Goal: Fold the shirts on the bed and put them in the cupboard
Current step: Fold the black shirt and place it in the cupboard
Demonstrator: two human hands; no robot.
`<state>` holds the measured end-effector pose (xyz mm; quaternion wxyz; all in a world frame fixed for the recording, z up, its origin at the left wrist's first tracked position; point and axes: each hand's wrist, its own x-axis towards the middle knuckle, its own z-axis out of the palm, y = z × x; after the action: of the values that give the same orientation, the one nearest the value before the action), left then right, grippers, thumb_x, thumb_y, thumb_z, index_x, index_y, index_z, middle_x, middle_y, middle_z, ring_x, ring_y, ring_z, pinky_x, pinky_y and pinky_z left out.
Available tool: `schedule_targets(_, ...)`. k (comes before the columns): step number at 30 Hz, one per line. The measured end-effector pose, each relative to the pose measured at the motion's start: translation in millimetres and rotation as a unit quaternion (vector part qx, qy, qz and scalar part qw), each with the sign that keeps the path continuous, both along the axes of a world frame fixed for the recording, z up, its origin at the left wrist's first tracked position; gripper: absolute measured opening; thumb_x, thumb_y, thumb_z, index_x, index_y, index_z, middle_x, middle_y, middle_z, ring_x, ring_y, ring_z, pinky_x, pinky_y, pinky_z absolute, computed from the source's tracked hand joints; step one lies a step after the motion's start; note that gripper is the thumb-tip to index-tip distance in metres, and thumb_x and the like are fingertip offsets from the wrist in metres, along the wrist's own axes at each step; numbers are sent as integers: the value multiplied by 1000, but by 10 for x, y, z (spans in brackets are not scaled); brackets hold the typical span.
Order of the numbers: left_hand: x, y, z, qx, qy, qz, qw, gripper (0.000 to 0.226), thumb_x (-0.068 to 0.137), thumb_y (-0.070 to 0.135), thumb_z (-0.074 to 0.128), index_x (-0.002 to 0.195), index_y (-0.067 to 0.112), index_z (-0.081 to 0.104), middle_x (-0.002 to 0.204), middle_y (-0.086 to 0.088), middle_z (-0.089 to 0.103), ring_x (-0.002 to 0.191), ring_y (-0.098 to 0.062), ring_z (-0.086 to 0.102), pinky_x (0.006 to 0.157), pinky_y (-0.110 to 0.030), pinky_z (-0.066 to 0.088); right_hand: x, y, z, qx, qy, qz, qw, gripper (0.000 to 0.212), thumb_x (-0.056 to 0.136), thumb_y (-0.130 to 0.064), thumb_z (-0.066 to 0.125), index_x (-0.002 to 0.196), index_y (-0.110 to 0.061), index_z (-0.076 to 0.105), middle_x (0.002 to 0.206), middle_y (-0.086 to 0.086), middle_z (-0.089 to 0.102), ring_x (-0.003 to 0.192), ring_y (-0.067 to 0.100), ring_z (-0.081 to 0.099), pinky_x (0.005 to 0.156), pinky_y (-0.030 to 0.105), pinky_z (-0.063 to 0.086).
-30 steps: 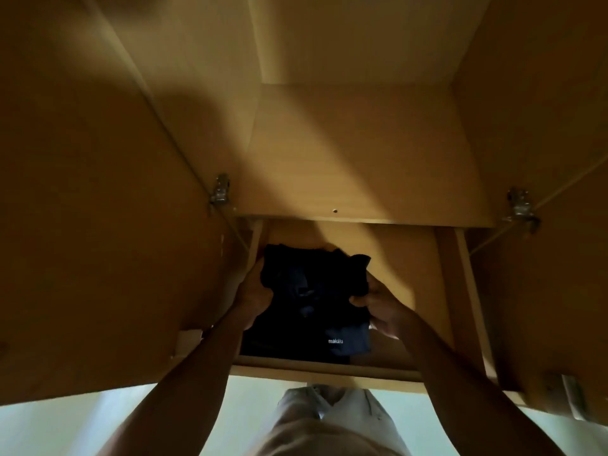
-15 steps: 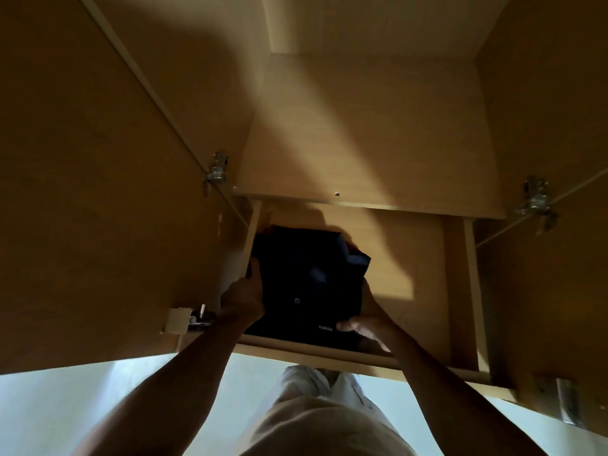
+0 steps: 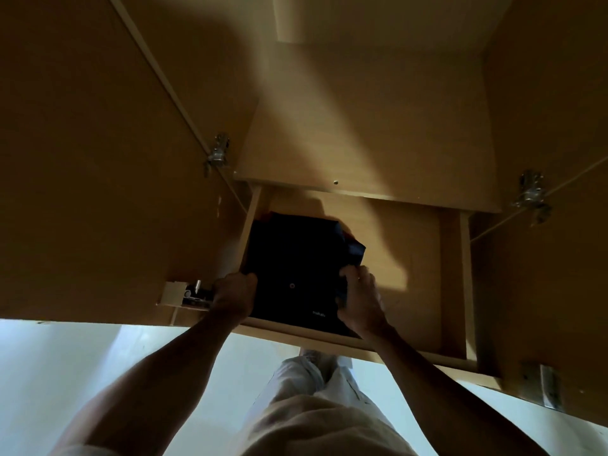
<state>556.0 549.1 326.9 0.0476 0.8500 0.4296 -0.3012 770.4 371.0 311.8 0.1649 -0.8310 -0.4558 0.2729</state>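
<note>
The folded shirt (image 3: 292, 268) lies flat on the lower shelf (image 3: 418, 268) of the cupboard (image 3: 98, 179), pushed into the shelf's left corner against the side wall. It is dark navy, nearly black in this dim light, with a small round mark near its middle and the small pale word "makalu" close to its front edge. At its right rear corner a bit of cloth sticks up loosely, showing a blue fold and a touch of red.

My left hand (image 3: 233, 296) is at the shirt's left front edge, fingers (image 3: 248, 278) curled over the cloth and gripping it. My right hand (image 3: 360, 299) holds the shirt's right edge, the fingers bent round the fabric with the thumb on top. Both of my bare forearms reach up from below into the open cupboard.

The rest of the lower shelf to the right of the shirt is bare wood with a patch of light on it. Above it the underside of the upper shelf (image 3: 362, 126) juts forward. A metal hinge (image 3: 217, 154) sits on the left door's inner edge and another hinge (image 3: 530, 195) on the right. A small white catch (image 3: 184, 292) is fixed at the lower corner of the left door, just beside my left hand. Below, I see my light trousers (image 3: 306, 416) and the pale floor (image 3: 82, 363).
</note>
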Motion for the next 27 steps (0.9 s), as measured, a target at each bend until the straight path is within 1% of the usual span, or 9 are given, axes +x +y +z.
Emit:
schedule_targets(2,36,6,11,-22,-30,35,999,17,94,18,61,110,11,64,110,-12,72,104,-31,69,88,-45,58,-63,35,-44,-35,36,60,997,42,80,-12,71,119,-21,57,123,5,53,114,32,55,82,39,50)
schedule_targets(4,72,10,20,-32,-46,58,997,17,93,21,63,105,10,67,104,-12,74,99,-31,71,85,-46,59,-141,38,-99,-87,60,68,992,34,85,-11,67,118,-22,65,127,3,55,117,30,57,87,35,50)
schedule_targets(7,69,33,15,-53,-69,84,993,20,90,22,65,106,9,66,101,-11,73,99,-33,70,85,-48,59,-230,20,-124,-76,80,19,994,32,90,-9,65,119,-22,67,131,4,57,121,29,57,94,34,50)
schedule_targets(9,63,64,4,-70,-110,98,987,17,88,22,67,101,11,66,98,-13,72,96,-35,69,84,-48,59,-249,-11,-96,-62,94,-10,994,28,91,-11,64,116,-24,68,127,4,61,115,28,62,93,34,53)
schedule_targets(12,83,82,14,-86,-190,99,973,12,89,26,66,96,17,67,92,-10,71,92,-33,69,79,-41,58,-271,-75,-42,-39,99,-62,992,25,90,-13,63,111,-26,69,117,3,69,107,26,66,87,34,55)
schedule_targets(16,103,-32,27,-137,-269,74,951,16,93,29,63,106,25,71,93,-5,73,91,-27,69,79,-34,57,-379,-172,73,-28,61,-132,989,28,91,-16,60,114,-28,68,112,-1,71,103,24,66,82,28,50)
schedule_targets(19,73,-85,83,-179,-284,53,940,16,92,29,60,105,27,69,88,-5,74,80,-28,72,73,-40,62,-579,-241,191,-15,22,-193,981,30,95,-18,50,116,-30,67,110,-1,74,99,27,68,72,26,45)
schedule_targets(24,69,-127,259,-197,-307,-49,930,16,93,35,59,106,30,68,88,1,73,81,-24,72,71,-36,61,-1121,-451,438,63,-51,-315,946,31,91,-10,49,113,-22,68,97,3,76,84,31,71,62,30,48)
schedule_targets(27,53,-254,409,-219,-315,-108,917,14,97,32,59,106,29,69,92,2,73,85,-23,70,71,-34,59,-1522,-644,577,107,-63,-383,915,29,90,-10,54,112,-23,68,93,-2,76,83,25,72,67,33,56)
